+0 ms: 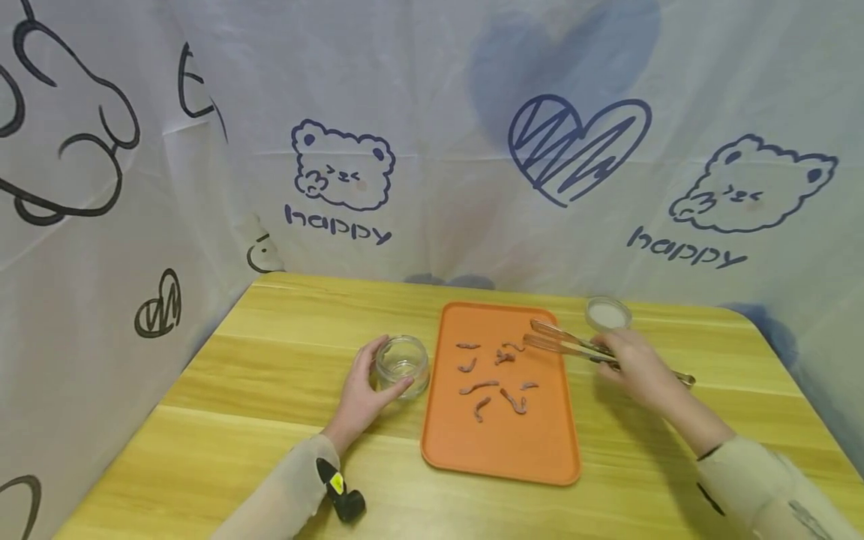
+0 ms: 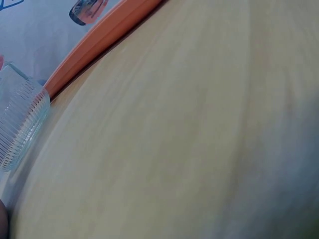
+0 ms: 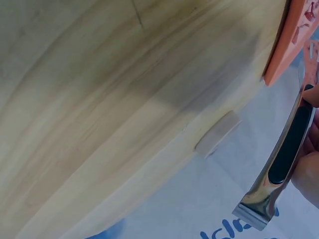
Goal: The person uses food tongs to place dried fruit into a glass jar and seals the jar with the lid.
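My left hand (image 1: 364,394) curls round a clear glass jar (image 1: 403,360), thumb in front and fingers behind, just left of the orange tray (image 1: 499,454). The jar stands open-topped and looks empty; its ribbed side (image 2: 22,119) shows in the left wrist view. Several small brownish-pink worm-like pieces (image 1: 505,358) lie scattered across the tray. Metal tongs (image 1: 560,346) with black grips (image 3: 291,144) are held in my right hand (image 1: 637,367). Their two tips are apart, over the upper right of the tray. Whether they touch the tray, I cannot tell.
A round, pale lid (image 1: 609,313) lies behind my right hand, near the table's back edge. The wood-grain table (image 1: 283,375) meets a white cloth (image 1: 432,195) with printed drawings behind and on the left.
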